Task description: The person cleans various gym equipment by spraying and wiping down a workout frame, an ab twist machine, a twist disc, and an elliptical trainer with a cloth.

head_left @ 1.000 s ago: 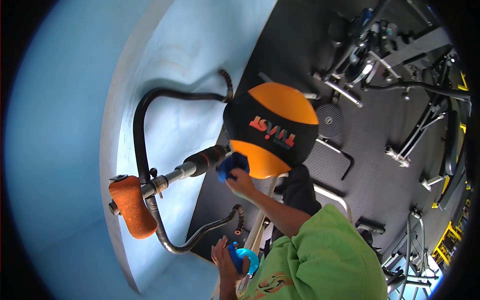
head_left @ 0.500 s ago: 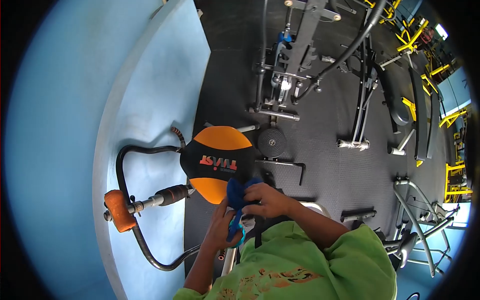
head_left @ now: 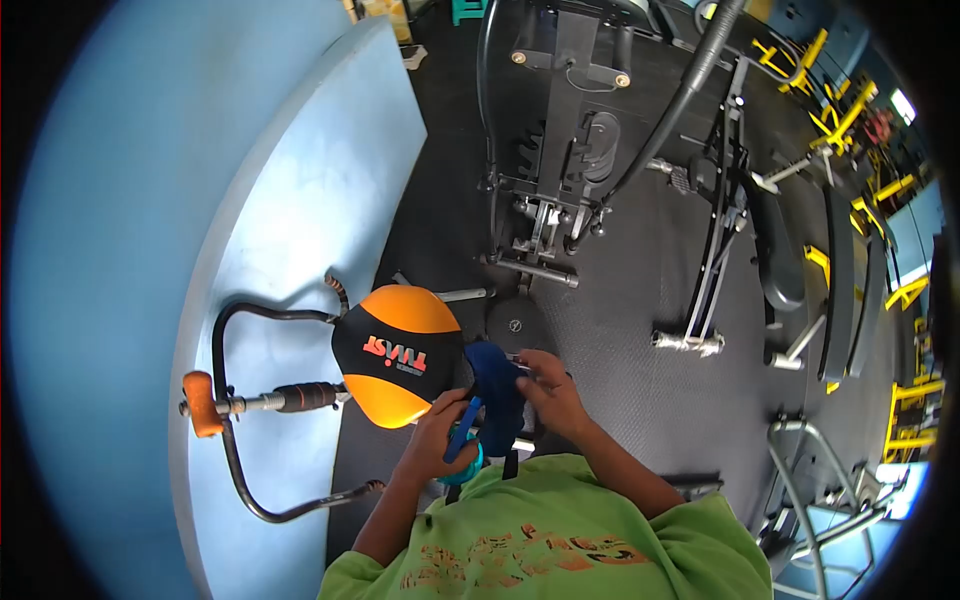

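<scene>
Head view. The left hand (head_left: 432, 437) is closed around the blue top of a turquoise bottle (head_left: 461, 432), held in front of the green shirt (head_left: 540, 515). The right hand (head_left: 556, 398) grasps a dark blue cloth (head_left: 497, 395) by its right edge; whether the left also touches it cannot be told. The cloth hangs between the hands, just beside an orange-and-black seat (head_left: 395, 352), above the dark floor (head_left: 610, 375).
</scene>
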